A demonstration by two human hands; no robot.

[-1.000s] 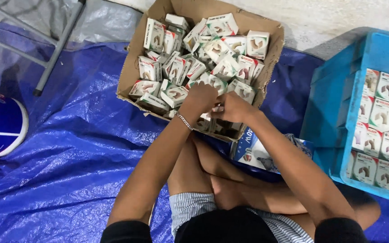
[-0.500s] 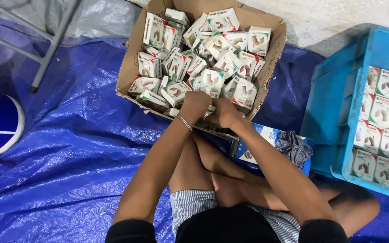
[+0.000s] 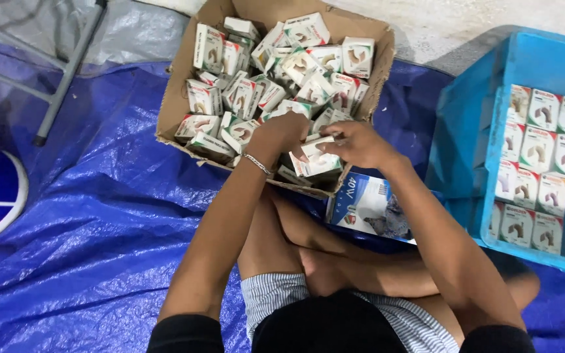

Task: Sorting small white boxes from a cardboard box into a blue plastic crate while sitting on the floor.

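White small boxes, dozens heaped in one cardboard carton at upper centre, one white box pinched between left hand and right hand; about eleven more in blue crate, right.

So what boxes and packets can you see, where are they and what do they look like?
Small boxes: jumbled in the brown cardboard box, white with green and red.
Held box: same kind, between left hand and right hand.
Neat boxes: in rows inside the blue crate, right side.
Flat box: on the blue tarp by the knee, white and blue.
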